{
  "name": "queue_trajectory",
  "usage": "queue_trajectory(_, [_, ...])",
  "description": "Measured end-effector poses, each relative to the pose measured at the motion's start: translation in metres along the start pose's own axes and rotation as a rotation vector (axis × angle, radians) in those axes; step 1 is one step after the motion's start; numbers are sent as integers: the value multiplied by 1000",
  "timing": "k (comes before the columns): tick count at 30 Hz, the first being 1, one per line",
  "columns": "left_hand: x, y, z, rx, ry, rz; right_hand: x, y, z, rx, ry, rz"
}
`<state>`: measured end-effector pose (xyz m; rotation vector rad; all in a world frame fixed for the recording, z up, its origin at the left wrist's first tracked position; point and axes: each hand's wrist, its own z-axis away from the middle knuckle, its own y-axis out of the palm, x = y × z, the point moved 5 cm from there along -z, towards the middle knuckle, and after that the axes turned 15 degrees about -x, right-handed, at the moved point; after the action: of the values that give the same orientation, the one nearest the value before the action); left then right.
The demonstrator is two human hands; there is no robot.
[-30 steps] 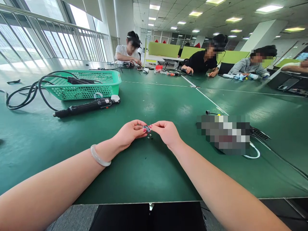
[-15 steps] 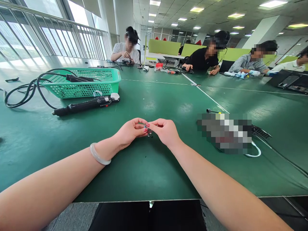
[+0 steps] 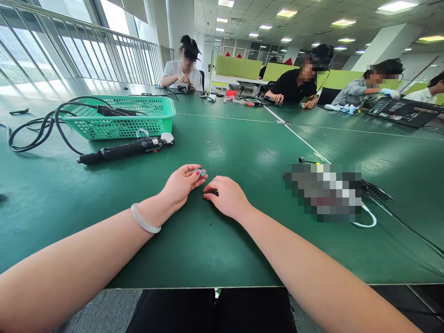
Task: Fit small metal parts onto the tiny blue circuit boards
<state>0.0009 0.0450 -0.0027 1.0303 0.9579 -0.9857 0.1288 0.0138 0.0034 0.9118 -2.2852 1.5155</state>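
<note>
My left hand (image 3: 180, 185), with a pale bangle (image 3: 144, 219) at the wrist, pinches a small silvery metal part (image 3: 200, 172) between thumb and fingers, just above the green table (image 3: 194, 259). Its exact kind is too small to make out. To the right, my right hand (image 3: 225, 196) is low at the tabletop with thumb and forefinger nearly together. A tiny dark thing seems to be at those fingertips, but I cannot make it out. The two hands are close together and apart from each other.
A black electric screwdriver (image 3: 126, 150) lies in front of a green plastic basket (image 3: 121, 127) with cables. At right sits a blurred-out object (image 3: 326, 192) with a white cable (image 3: 369, 217). Several people work across the table; a black computer case (image 3: 404, 112) stands at far right.
My hands have separated. My left hand moved slightly left and up with the metal part; my right hand let go of it and lowered to the table. A co-worker tilted the black case.
</note>
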Motion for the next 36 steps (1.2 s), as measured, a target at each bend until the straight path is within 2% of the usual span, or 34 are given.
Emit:
queue_trajectory(6, [-1, 1, 2, 13, 0, -12, 3, 13, -5, -9, -154, 150])
queue_trajectory(9, [-1, 1, 1, 30, 5, -9, 0, 9, -7, -22, -191, 130])
queue_trajectory(11, [-1, 2, 2, 60, -4, -15, -3, -1, -9, -72, -146, -10])
queue_trajectory(14, [1, 8, 8, 152, -64, -40, -7, -23, -11, -227, -60, -289])
queue_trajectory(17, [3, 13, 17, 264, -132, -68, -11, -33, -11, -296, -6, -425])
queue_trajectory(24, [3, 16, 23, 372, -139, -79, -11, -28, -11, -265, 27, -542])
queue_trajectory(31, [6, 17, 23, 410, -167, -107, -13, -24, -11, -244, 80, -601])
queue_trajectory(36, [7, 16, 23, 392, -182, -109, -16, -26, -12, -237, 168, -571])
